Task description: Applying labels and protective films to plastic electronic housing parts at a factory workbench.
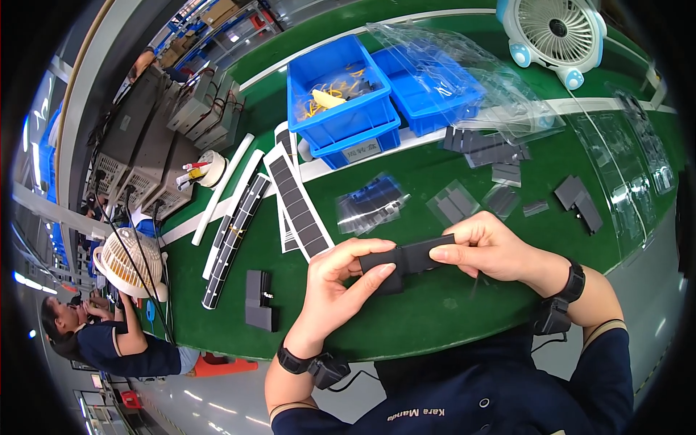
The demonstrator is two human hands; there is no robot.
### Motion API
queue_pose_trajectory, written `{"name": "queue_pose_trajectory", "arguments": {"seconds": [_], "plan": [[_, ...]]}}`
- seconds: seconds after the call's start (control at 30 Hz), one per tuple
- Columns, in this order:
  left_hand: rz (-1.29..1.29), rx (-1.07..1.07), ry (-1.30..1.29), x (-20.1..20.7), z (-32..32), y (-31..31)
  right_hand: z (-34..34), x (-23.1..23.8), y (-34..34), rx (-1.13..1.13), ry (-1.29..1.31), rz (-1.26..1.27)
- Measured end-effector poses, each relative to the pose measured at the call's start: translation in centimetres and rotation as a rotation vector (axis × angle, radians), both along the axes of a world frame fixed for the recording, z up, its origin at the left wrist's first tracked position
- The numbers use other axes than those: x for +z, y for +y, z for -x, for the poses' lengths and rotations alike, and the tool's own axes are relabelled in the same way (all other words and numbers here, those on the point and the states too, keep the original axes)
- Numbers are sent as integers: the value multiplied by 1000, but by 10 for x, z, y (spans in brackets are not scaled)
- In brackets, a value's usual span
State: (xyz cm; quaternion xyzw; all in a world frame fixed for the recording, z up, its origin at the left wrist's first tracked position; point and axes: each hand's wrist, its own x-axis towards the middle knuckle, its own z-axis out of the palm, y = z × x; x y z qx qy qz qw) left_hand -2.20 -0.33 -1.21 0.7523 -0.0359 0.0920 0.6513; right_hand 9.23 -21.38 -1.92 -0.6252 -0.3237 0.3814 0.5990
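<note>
Between my two hands is a black rectangular block (417, 255) with a flat, stepped shape, held just above the green table. My left hand (341, 279) pinches its left end between thumb and fingers. My right hand (489, 250) grips the other end, its thumb lying along the front face. Similar black blocks rest on the table, one (259, 301) left of my left hand and one (578, 204) beyond my right. Past my hands lie small black rectangular pieces (454, 203) on transparent film and a stack of dark strips (372, 205) in a transparent bag.
Sheets of black rectangles (297, 199) and rolled strips (235, 243) lie at left. Blue bins (338, 134) stand at the back, one holding yellow-wired parts. Transparent plastic trays (616, 167) are at right. Two fans (557, 29) (130, 262) flank the table; a person (119, 341) sits at left.
</note>
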Motion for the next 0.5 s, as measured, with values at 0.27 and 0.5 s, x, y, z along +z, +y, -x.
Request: {"name": "queue_pose_trajectory", "arguments": {"seconds": [0.27,0.5], "plan": [[18,84,-99,-7,2,-2,2,2,2,2,28,0],[179,172,-201,-10,0,0,-3,-2,-1,-70,42,-87]]}}
